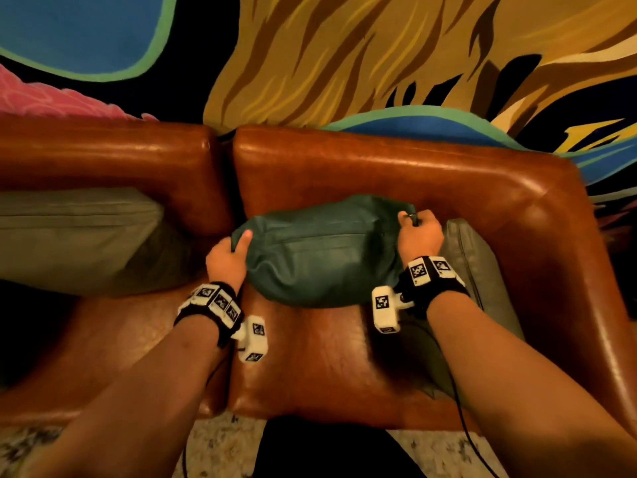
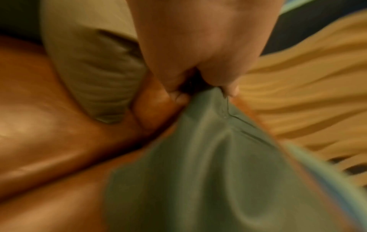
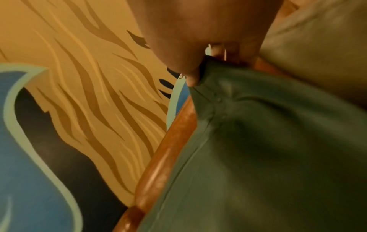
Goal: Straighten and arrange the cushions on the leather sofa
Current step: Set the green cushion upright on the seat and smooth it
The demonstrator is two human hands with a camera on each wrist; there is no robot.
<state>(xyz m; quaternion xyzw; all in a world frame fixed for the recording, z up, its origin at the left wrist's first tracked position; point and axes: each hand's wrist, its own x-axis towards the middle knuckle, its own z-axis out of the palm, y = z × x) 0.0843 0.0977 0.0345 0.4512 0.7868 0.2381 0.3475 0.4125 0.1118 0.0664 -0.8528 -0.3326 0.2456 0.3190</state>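
A dark green cushion (image 1: 320,250) stands on the brown leather sofa (image 1: 344,167), leaning toward its backrest. My left hand (image 1: 229,253) pinches the cushion's upper left corner, thumb on the front face. My right hand (image 1: 418,231) grips the upper right corner. In the left wrist view the fingers of my left hand (image 2: 200,87) pinch the corner of the green cushion (image 2: 208,172). The right wrist view shows my right hand (image 3: 198,67) curled round the corner of the green cushion (image 3: 268,149). A grey-green cushion (image 1: 472,263) lies behind my right wrist, against the armrest.
An olive cushion (image 1: 79,236) leans on the left seat's backrest. The sofa's right armrest (image 1: 565,270) curves forward beside the grey-green cushion. A painted wall (image 1: 344,56) rises behind the sofa. A speckled floor (image 1: 220,450) shows at the front.
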